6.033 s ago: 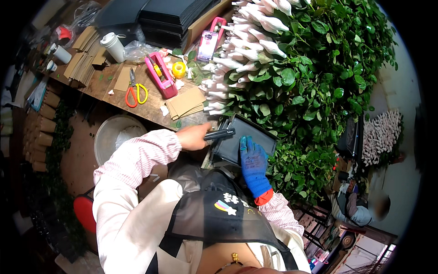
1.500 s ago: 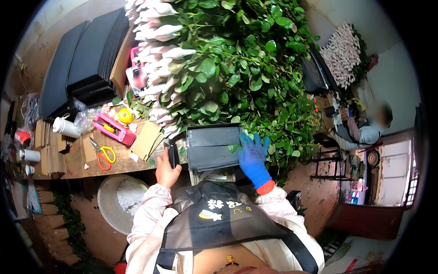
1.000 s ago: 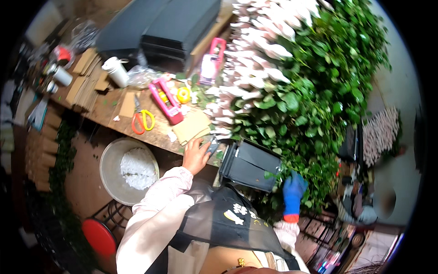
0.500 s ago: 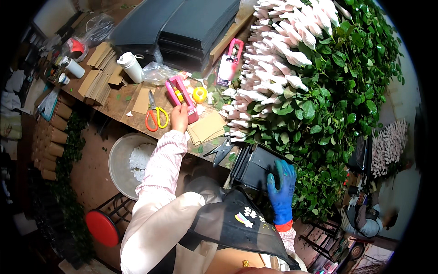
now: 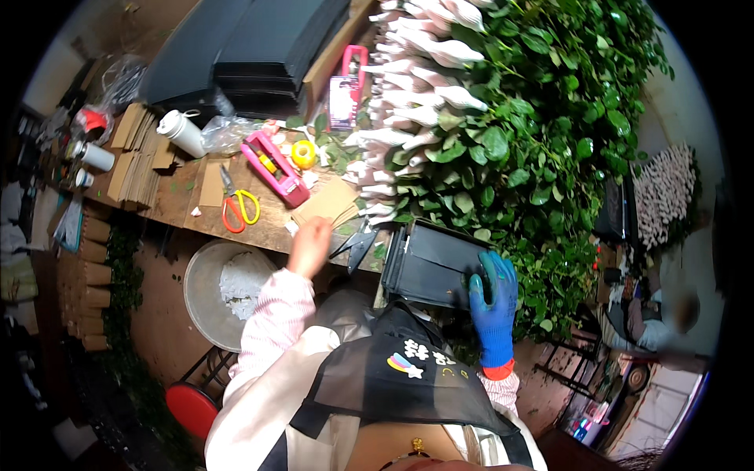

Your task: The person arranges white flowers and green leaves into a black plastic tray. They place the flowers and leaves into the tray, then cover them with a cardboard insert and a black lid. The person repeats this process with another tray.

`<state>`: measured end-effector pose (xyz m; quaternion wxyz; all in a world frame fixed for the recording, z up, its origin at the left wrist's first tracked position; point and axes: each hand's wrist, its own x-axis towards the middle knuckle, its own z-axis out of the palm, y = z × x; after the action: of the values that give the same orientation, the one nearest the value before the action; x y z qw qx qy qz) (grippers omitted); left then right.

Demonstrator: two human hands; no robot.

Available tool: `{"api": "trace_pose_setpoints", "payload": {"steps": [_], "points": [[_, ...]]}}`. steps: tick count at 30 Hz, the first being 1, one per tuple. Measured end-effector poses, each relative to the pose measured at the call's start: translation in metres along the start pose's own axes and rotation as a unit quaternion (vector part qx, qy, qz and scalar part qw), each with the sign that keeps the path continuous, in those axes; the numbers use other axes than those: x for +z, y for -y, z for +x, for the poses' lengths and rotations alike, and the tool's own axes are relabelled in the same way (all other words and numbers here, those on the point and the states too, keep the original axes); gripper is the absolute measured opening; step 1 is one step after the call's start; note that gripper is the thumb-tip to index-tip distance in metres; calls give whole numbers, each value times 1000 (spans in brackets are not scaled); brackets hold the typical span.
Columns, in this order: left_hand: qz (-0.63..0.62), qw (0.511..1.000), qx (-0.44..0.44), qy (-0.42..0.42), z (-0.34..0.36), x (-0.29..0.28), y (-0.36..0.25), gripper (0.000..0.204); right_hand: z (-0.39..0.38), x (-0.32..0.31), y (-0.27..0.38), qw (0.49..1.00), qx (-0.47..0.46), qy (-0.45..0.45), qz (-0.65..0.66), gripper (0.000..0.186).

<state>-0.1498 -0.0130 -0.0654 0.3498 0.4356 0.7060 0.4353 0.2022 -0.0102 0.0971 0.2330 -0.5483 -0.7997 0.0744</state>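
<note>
My left hand [image 5: 310, 247], bare, is over the table edge at the kraft cards [image 5: 330, 202], fingers curled; whatever is between them is unclear. To its right lies a black stapler-like tool [image 5: 357, 247]. My right hand [image 5: 493, 306], in a blue glove, has its fingers apart at the right end of a dark shallow tray [image 5: 428, 259] holding flat dark sheets. Beyond the left hand are a pink tape dispenser [image 5: 275, 169], a yellow tape roll [image 5: 304, 155] and red-and-yellow-handled scissors [image 5: 239, 208].
Leafy stems with white-netted heads [image 5: 416, 102] fill the right. Black sheet stacks [image 5: 259, 63], card stacks [image 5: 129, 161] and cups [image 5: 181, 133] occupy the wooden table [image 5: 177, 192]. Below are a bucket [image 5: 200, 294] and red stool [image 5: 188, 412]. A person [image 5: 648, 322] is at far right.
My left hand let go of the black tool, reached up to the pink dispenser, then drew back toward the table edge. My right hand stays by the tray's right end.
</note>
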Motion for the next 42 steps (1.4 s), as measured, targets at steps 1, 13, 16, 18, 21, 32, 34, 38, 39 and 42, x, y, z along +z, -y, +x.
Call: {"api": "trace_pose_setpoints", "payload": {"steps": [1,13,16,18,21,32,34,38,39,42], "points": [[-32,996,-54,68,-20,5,-65,30,-1,-2,0,1000,10,6,3,41],[323,924,173,107,-52,107,-129,48,11,14,14,971,60,95,212,31],[345,914,132,170,-70,78,-109,57,13,37,-4,857,204,182,437,36],[298,923,108,218,-78,54,-96,57,12,65,-27,762,290,214,538,40],[90,974,34,204,-73,18,-59,36,13,63,-21,859,216,93,454,39],[143,970,-58,-189,84,-45,39,57,40,70,70,823,125,334,441,27],[136,976,-42,-167,82,-55,45,54,38,84,79,857,13,311,410,26],[153,980,-36,-120,76,-80,55,54,34,91,85,863,-6,325,386,25],[151,982,-43,-107,74,-83,56,54,33,95,83,868,-5,327,374,25],[-5,992,-66,-107,85,-79,60,38,35,100,87,870,6,333,363,27]]}}
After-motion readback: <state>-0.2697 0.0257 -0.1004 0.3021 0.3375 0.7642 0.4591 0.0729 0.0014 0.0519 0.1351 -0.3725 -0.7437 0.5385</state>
